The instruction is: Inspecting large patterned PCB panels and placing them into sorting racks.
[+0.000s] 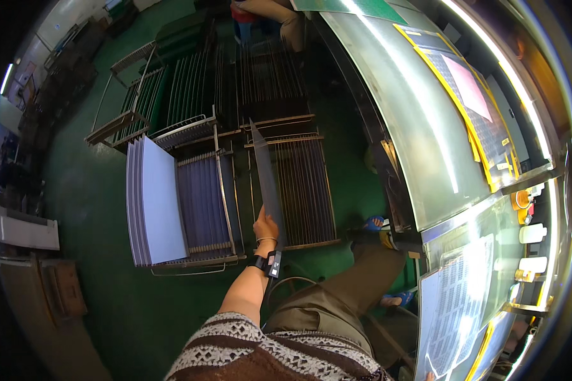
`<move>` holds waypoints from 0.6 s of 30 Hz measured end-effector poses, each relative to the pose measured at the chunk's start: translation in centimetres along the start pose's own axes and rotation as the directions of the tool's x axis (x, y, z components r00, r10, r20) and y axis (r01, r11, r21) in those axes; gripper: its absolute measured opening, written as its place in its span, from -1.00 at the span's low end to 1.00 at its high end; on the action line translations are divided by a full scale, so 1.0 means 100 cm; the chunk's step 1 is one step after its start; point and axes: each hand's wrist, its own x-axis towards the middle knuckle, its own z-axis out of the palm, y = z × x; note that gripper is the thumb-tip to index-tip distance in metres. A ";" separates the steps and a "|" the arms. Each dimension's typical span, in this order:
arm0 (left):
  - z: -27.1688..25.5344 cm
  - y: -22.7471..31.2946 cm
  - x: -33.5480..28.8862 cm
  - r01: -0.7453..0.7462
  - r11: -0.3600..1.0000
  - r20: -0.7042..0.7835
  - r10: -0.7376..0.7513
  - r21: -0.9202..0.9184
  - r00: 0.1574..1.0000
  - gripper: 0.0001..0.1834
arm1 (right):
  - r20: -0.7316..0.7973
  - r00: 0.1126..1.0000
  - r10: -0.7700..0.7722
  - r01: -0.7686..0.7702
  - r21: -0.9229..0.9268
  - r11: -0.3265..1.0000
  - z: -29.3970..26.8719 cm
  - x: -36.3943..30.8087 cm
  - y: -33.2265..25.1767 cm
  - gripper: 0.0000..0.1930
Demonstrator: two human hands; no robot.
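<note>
My left hand is closed on the near edge of a thin dark panel. The panel stands nearly upright over a slotted rack that holds a row of similar thin panels. At the bottom edge, only a fingertip of my right hand shows, against the lower edge of a pale panel with a printed grid pattern. That panel lies at the near edge of the bright worktable. The rest of my right hand is out of view.
Left of my rack, another rack holds several large white panels on end. More wire racks stand beyond. A yellow-taped frame lies on the table, with bottles along its far side. Another person is at the top.
</note>
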 end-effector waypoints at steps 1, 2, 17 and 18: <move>0.001 -0.001 0.001 -0.002 1.000 -0.002 0.002 -0.002 1.000 -0.55 | -0.001 1.000 0.004 -0.004 0.004 1.000 0.000 0.001 0.001 -0.76; 0.002 -0.001 0.002 0.008 1.000 0.009 -0.008 -0.001 1.000 -0.54 | 0.000 1.000 0.007 -0.007 0.001 1.000 0.001 0.001 0.001 -0.76; 0.019 0.001 0.012 0.056 0.996 0.063 -0.060 0.070 0.996 -0.52 | -0.006 0.999 0.047 -0.046 0.022 0.999 0.000 0.007 0.007 -0.75; 0.019 0.003 0.011 0.065 0.995 0.066 -0.071 0.080 0.995 -0.52 | -0.005 0.999 0.050 -0.050 0.023 0.999 0.001 0.007 0.007 -0.75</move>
